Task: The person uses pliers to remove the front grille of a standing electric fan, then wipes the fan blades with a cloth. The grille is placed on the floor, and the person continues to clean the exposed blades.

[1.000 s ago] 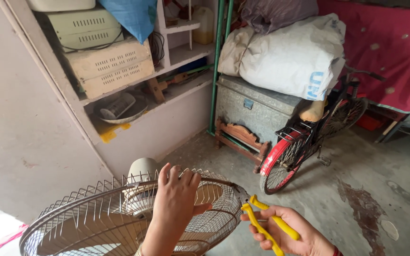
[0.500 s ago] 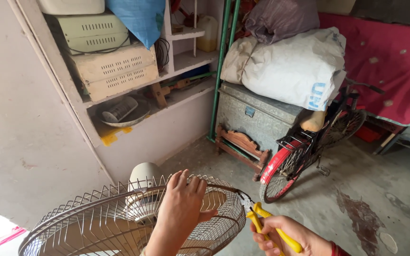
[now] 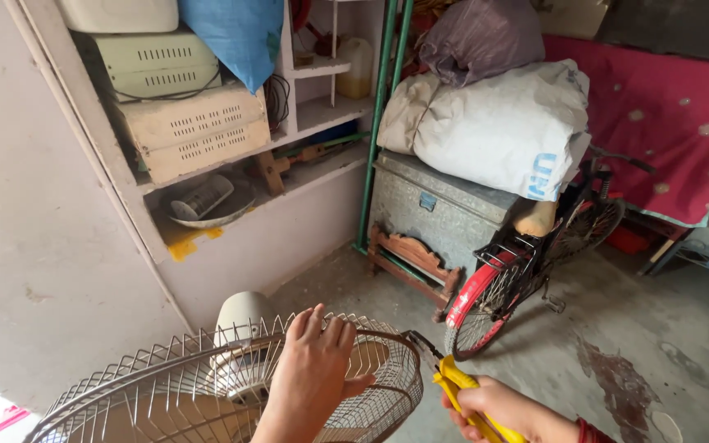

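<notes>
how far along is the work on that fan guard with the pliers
Early stage, by the look of it. Done: nothing visibly detached. In hand: the left hand steadies the wire fan guard while the right hand sets yellow-handled pliers at its rim. Left: the guard remains on the fan.

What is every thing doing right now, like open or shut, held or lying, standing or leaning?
Left hand: flat on the fan guard, fingers spread.
Right hand: closed around the pliers' handles.
Pliers: yellow handles squeezed together, tip at the guard's rim.
Fan guard: wire cage tilted, on the fan.
Metal trunk: lid shut, sacks piled on top.
White sack: full, lying on the trunk.
Bicycle: upright beside the trunk.
</notes>
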